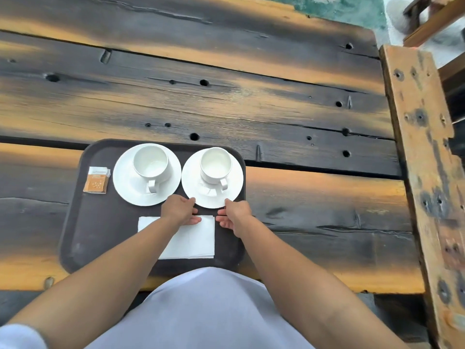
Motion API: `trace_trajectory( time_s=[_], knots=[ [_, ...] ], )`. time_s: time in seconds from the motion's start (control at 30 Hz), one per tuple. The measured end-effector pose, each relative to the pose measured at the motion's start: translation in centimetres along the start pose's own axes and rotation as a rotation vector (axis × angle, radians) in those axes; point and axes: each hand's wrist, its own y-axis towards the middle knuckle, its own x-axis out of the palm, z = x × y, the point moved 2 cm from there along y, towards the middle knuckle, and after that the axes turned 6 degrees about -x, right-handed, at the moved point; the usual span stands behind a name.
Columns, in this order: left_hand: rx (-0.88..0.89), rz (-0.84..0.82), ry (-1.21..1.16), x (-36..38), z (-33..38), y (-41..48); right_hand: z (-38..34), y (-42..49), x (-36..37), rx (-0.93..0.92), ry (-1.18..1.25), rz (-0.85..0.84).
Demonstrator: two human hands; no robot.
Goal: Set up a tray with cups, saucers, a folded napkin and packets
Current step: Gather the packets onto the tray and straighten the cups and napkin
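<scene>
A dark brown tray (88,238) lies on the wooden table in front of me. Two white cups stand on white saucers at its far side: the left cup (151,165) on its saucer (125,182), the right cup (216,166) on its saucer (234,182). A small stack of orange and white packets (97,179) sits at the tray's far left. A folded white napkin (193,239) lies near the front. My left hand (181,210) rests over the napkin's far edge, fingers straight, thumb by the right saucer's rim. My right hand (232,214) hovers beside the napkin, fingers relaxed, thumb touching that saucer's near rim.
The table (226,102) is of dark, scorched planks with holes and gaps. A rough wooden bench or beam (422,152) runs along the right side. More wooden furniture (432,18) stands at the far right corner.
</scene>
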Motion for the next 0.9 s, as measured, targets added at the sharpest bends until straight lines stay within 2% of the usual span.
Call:
trace_trajectory(
  time_s=[0.27, 0.6, 0.9],
  knots=[
    [-0.004, 0.049, -0.009, 1.4, 0.6, 1.4, -1.1, 1.8, -1.3, 0.061, -0.002, -0.065],
    [-0.031, -0.04, -0.081, 0.6, -0.1, 1.4, -0.9, 2.0, -0.7, 0.051, -0.103, -0.088],
    [-0.037, -0.105, -0.172, -0.1, -0.7, 0.9, 0.2, 1.5, -0.7, -0.053, -0.181, 0.016]
  ],
)
